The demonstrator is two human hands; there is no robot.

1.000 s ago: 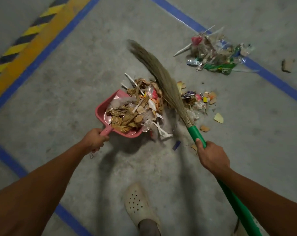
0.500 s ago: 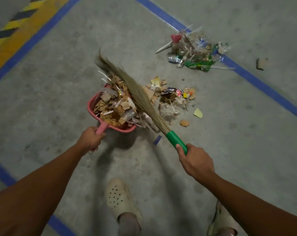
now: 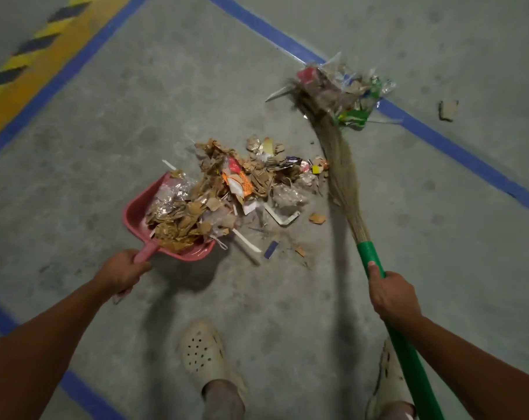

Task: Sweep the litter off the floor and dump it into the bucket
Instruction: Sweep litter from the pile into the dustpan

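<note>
A grey concrete floor point(image 3: 136, 131), marked with blue lines point(image 3: 457, 147) and a yellow-and-black hazard stripe point(image 3: 24, 62) at upper left, fills the view from above. A long broom point(image 3: 342, 165) slants up from lower right, its straw head blurred and its tip buried in a far heap of wrappers point(image 3: 357, 95) (clear plastic, green and red scraps) that lies across one blue line. At the centre a larger pile of litter point(image 3: 257, 177), mostly torn cardboard, paper and plastic, spreads over the floor just left of the bristles and runs straight into the mouth of a pink dustpan point(image 3: 136, 216), which sits on the floor already heaped with scraps. The right hand point(image 3: 392, 295) is clamped round the broom's green handle, thumb laid along it, a little below the straw. The left hand point(image 3: 121, 271) has its fingers curled tight round the dustpan's handle. Two pale perforated clogs point(image 3: 202, 356) stand at the bottom edge. A lone cardboard scrap point(image 3: 448, 110) lies beyond the blue line at right, well apart from both heaps.
</note>
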